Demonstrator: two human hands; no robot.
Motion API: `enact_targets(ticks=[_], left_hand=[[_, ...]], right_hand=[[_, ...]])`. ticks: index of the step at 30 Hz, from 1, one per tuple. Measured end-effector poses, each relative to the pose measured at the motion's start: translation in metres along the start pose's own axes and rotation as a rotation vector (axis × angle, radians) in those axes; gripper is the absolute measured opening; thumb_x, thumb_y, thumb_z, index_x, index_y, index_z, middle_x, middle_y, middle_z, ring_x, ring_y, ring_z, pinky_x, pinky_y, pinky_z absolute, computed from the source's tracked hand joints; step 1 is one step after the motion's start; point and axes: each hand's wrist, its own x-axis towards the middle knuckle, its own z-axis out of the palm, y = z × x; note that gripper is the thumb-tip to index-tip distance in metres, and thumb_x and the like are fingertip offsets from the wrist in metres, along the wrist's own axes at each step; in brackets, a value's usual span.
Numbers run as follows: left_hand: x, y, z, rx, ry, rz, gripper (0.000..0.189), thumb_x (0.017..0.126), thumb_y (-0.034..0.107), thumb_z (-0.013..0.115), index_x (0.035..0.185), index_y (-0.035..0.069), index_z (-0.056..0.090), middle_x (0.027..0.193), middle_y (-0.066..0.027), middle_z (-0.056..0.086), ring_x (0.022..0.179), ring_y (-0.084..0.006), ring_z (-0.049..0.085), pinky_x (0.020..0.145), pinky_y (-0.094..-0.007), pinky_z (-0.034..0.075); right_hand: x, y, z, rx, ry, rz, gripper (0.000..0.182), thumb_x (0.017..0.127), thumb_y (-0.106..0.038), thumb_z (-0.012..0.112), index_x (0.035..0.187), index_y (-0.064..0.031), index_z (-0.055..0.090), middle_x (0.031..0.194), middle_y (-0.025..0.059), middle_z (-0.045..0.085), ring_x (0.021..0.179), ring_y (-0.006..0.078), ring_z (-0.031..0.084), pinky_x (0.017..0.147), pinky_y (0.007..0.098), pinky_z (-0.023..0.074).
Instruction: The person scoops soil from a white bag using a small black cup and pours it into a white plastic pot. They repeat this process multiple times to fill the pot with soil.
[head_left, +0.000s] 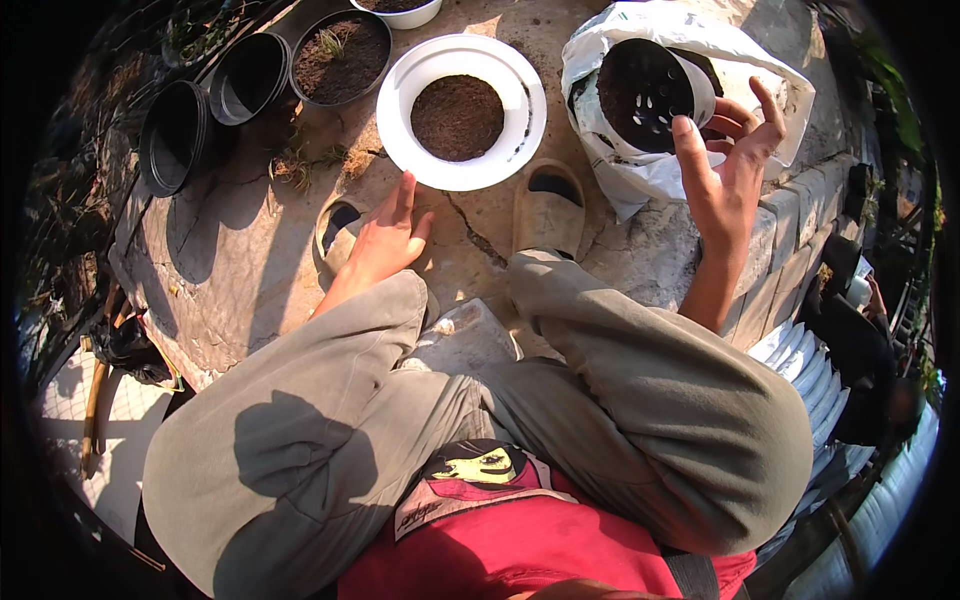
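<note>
A white plastic plant pot (461, 176) with a wide rim stands before me, dark soil (457, 118) inside it. My left hand (386, 232) is low beside it, index fingertip at its near rim and nothing held. At the right, my right hand (724, 165) grips a smaller plant pot (701, 86), pale outside and dark inside, with drainage holes in its base. That pot is tilted in the mouth of a white plastic bag (776, 105). Soil shows in the pot's far side; the bag's contents are mostly hidden behind it.
Black plastic pots (172, 139) stand at the left, near a pot of soil with a grassy sprout (341, 64). Another white pot (409, 16) is at the top edge. My sandalled feet (550, 210) rest on cracked concrete (480, 225). Paving bricks (799, 202) line the right edge.
</note>
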Motion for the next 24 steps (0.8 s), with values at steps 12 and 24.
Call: enact_targets(ticks=[12,24], left_hand=[[0.007,-0.012,0.006,-0.114,0.056,0.169,0.109,0.091,0.013,0.065,0.153,0.033,-0.022,0.117,-0.0234,0.061,0.098,-0.0417,0.066,0.077,-0.0462,0.057],[-0.002,-0.004,0.003,-0.009,-0.017,-0.020,0.106,0.093,0.021,0.064,0.153,0.033,-0.023,0.140,-0.0259,0.050,0.110,-0.0473,0.061,0.086,-0.0503,0.055]], right_hand=[[-0.016,-0.011,0.089,-0.088,0.085,-0.640,0.095,0.053,-0.028,0.096,0.133,-0.0206,0.046,0.112,0.0106,0.041,0.104,0.0278,0.044,0.087,0.0389,0.0444],[0.000,0.046,0.020,-0.463,0.300,-0.328,0.099,0.064,-0.034,0.092,0.139,-0.0084,0.033,0.120,0.0148,0.044,0.108,0.0318,0.042,0.089,0.0429,0.0431]])
